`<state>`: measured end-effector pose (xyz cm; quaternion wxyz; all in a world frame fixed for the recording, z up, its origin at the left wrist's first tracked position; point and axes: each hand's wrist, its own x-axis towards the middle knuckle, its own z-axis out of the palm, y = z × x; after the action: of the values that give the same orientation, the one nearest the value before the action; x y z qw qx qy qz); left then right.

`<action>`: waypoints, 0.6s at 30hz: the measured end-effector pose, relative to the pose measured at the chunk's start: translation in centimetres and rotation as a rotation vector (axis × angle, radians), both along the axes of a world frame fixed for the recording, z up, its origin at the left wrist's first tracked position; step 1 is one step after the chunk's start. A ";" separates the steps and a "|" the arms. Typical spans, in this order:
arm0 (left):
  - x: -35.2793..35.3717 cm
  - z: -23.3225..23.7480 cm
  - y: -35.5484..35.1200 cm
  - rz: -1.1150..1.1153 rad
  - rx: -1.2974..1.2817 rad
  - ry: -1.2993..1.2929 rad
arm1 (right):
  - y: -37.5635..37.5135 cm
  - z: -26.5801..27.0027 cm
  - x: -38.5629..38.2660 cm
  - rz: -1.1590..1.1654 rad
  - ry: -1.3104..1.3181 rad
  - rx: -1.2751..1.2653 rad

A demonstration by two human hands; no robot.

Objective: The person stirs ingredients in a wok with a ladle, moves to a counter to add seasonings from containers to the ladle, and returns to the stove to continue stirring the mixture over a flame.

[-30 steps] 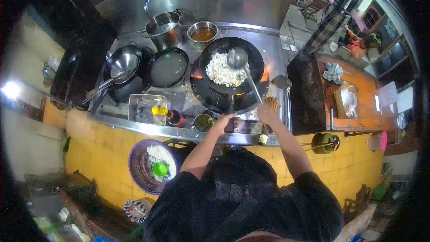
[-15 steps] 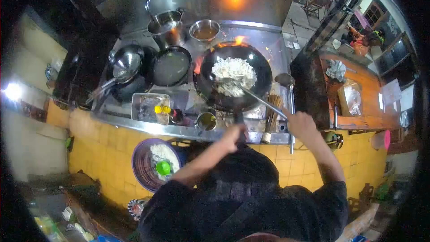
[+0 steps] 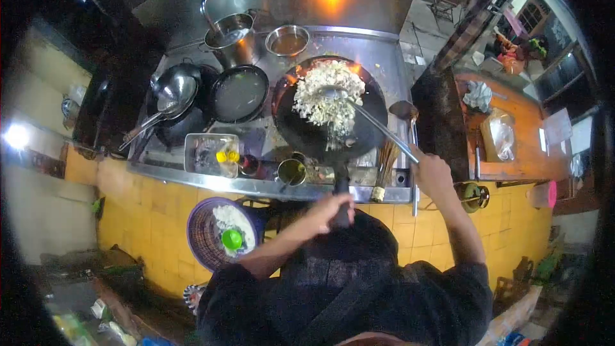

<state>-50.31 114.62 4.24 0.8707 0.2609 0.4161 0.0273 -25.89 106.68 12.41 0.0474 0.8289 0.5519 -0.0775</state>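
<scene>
My left hand (image 3: 330, 213) is closed around the dark handle of a black wok (image 3: 307, 138) that sits over flames on the stove. In my right hand (image 3: 433, 174) is the long metal handle of a ladle (image 3: 385, 129). The ladle's bowl lies on the fried rice (image 3: 317, 107), which is heaped toward the far side of the wok. Some grains trail down toward the near side, and the bare black surface shows around them. Orange fire licks up along the far rim.
Left of the wok are a black frying pan (image 3: 239, 95), a strainer (image 3: 175, 93), a metal tub (image 3: 197, 155) and a cup (image 3: 292, 171). A pot (image 3: 232, 51) and a bowl of brown liquid (image 3: 287, 41) stand behind. A purple basket (image 3: 204, 243) of rice is below.
The rice has shifted from the wok's middle to its far side, spreading upward. My left hand has drawn the wok handle nearer to my body. The ladle has moved with the rice.
</scene>
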 end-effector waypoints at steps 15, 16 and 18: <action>3.3 -15.6 8.4 0.218 0.343 -0.108 | 9.6 -12.6 -3.8 0.023 0.318 0.169; 3.2 -15.6 8.3 0.227 0.344 -0.103 | 9.1 -15.0 -2.9 0.061 0.214 0.253; 3.5 -15.6 8.1 0.299 0.299 -0.106 | 10.2 -18.1 0.4 0.286 0.120 -0.097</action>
<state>-46.82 122.76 -11.35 0.8293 0.3206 0.3949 0.2314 -25.46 116.91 -5.67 0.0650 0.7325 0.6618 -0.1458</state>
